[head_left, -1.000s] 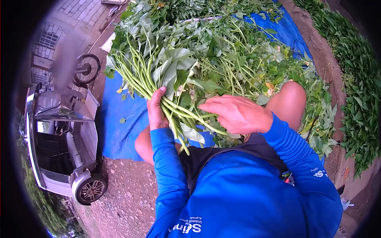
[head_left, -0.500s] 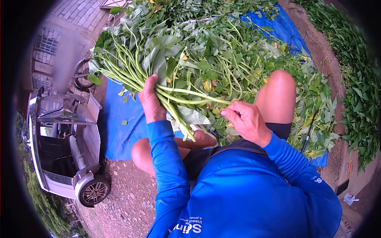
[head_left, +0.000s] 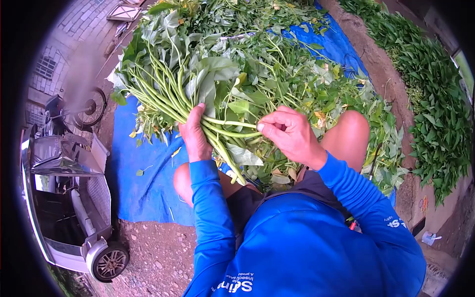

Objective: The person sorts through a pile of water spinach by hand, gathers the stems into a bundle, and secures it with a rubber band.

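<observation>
Bunch of green stems (head_left: pixel 161 96) is gripped in the left hand (head_left: pixel 195 137), fingers wrapped snugly round it, held up over the blue tarp (head_left: pixel 143 173) and the near edge of the big leafy pile (head_left: pixel 302 69). The leaves are spread at the far end, with some bare ends poked back toward the lap. A couple of stem tips (head_left: pixel 242 124) are pinched narrowly between the right hand's (head_left: pixel 294 136) thumb and fingers; the exact count can't be made out. Off to the left, a vehicle (head_left: pixel 99 198) is parked on gravel (head_left: pixel 153 247).
</observation>
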